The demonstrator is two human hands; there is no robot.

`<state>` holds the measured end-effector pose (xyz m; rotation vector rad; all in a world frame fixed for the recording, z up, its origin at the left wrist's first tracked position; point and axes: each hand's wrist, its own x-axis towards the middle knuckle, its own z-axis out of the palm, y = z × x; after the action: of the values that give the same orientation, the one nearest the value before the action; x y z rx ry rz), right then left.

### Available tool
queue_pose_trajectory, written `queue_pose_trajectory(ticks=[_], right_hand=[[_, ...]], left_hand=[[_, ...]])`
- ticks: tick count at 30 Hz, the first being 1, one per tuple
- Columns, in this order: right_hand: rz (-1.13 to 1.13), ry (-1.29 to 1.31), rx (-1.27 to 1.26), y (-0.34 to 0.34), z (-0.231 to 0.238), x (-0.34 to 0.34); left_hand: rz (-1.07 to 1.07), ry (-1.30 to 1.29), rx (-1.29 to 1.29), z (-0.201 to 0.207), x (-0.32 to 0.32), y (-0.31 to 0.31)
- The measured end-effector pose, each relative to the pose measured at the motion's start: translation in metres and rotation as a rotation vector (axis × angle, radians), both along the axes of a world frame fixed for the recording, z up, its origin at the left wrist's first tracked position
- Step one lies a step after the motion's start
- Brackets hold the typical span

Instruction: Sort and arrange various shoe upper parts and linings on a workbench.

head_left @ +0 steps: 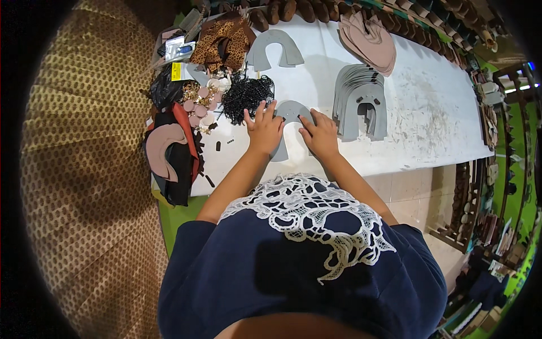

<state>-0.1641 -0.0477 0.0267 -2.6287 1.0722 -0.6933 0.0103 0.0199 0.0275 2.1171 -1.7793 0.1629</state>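
Observation:
A grey U-shaped flat piece (292,108) with small holes lies on the white table, its curved end away from me. Over its left arm spreads my left hand (264,129), open, fingers apart and tips near the inner curve. My right hand (323,135) rests at the other arm, also open, with thumb and forefinger apart. Small dark bits show at the fingertips of both hands; I cannot make out whether they are held. Beyond my left hand sits a heap of black beaded or chain-like strands (248,96). To the right stands a fanned stack of similar grey pieces (353,96), its top one bearing two small black tabs (368,100).
Pink cut pieces (370,45) lie at the far right, another grey piece (275,48) at the back. Leopard-print material (223,42), pink discs with gold trinkets (197,104) and a curved pink piece (164,151) crowd the left. Brown shoe lasts (305,10) line the far edge.

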Motion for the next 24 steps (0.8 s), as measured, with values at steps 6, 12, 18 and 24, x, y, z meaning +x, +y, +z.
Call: queue_pose_trajectory(ticks=[6, 12, 18, 24], right_hand=[[-0.011, -0.031, 0.009, -0.001, 0.000, -0.001], [-0.019, -0.042, 0.013, -0.001, -0.001, -0.001], [-0.020, -0.055, 0.018, -0.001, -0.001, -0.001], [-0.005, -0.061, 0.017, -0.001, -0.002, -0.002]], left_hand=[[-0.067, -0.088, -0.093, -0.009, 0.001, -0.006], [-0.037, -0.069, -0.115, -0.014, 0.000, -0.007], [-0.012, -0.051, -0.127, -0.017, -0.001, -0.006], [0.001, -0.062, -0.105, -0.019, -0.001, -0.005]])
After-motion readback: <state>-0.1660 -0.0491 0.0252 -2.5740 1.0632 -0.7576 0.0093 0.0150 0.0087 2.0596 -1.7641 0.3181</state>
